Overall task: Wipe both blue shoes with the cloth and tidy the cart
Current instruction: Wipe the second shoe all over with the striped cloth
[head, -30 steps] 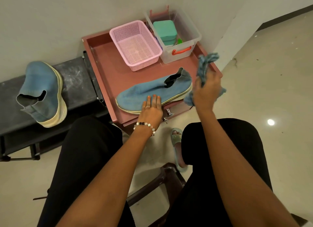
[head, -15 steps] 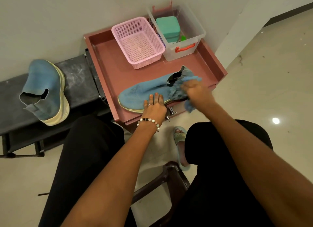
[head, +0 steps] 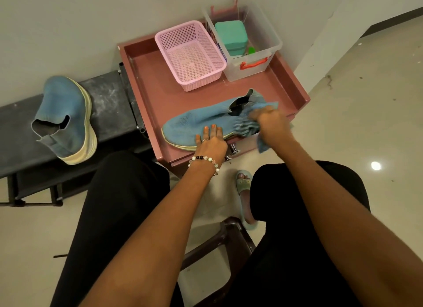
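Right grip (head: 271, 121) clamps the crumpled blue cloth (head: 246, 125) against the knit shoe's (head: 194, 124) heel; left grip (head: 211, 141) presses flat, fingers apart.

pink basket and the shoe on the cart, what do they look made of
The pink basket looks like moulded plastic, matte: its walls and floor are a regular grid of small holes. The shoe on the cart seems to have a knitted fabric upper, with a visible woven texture, over a pale sole that is probably rubber or foam.
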Motion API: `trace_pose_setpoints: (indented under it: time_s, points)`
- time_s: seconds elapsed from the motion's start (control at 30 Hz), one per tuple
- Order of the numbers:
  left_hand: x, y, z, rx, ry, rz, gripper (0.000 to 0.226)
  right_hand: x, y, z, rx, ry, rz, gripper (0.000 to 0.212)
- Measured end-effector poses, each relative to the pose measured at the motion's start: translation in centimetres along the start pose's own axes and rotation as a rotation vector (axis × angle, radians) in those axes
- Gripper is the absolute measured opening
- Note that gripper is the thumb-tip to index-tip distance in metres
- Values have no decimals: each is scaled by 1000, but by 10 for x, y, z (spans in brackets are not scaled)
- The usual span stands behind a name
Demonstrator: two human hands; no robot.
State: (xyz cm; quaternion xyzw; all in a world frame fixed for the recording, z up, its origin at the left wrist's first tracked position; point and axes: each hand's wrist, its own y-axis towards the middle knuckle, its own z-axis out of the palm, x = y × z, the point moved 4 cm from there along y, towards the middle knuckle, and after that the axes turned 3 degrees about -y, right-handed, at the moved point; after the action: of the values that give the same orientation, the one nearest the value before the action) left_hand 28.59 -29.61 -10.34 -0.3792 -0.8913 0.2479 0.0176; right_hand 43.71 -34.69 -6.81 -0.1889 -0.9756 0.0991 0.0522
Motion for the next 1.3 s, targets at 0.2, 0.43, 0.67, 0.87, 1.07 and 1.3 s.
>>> trace_pose_setpoints:
  time_s: [0.2, 0.43, 0.67, 0.87, 1.07, 1.3]
  points:
    - [-1, 4, -3, 23, -15, -7, 80, 27, -1, 6, -111, -89, 64, 28]
    - [-2, 1, -6, 100, 10, -11, 76, 36, 5, 9, -6, 101, -57, 42]
    - [1, 5, -3, 47, -40, -18, 85, 38, 1, -4, -174, -291, 127, 21]
    - [-1, 4, -3, 77, -26, -34, 84, 58, 4, 2, -28, -47, 93, 23]
    - [-3, 1, -4, 113, 29, -24, 73, 46, 1, 10, 5, 527, 45, 43]
    - [5, 6, -4, 98, -30, -4, 84, 17, 5, 6, -168, -77, 101, 38]
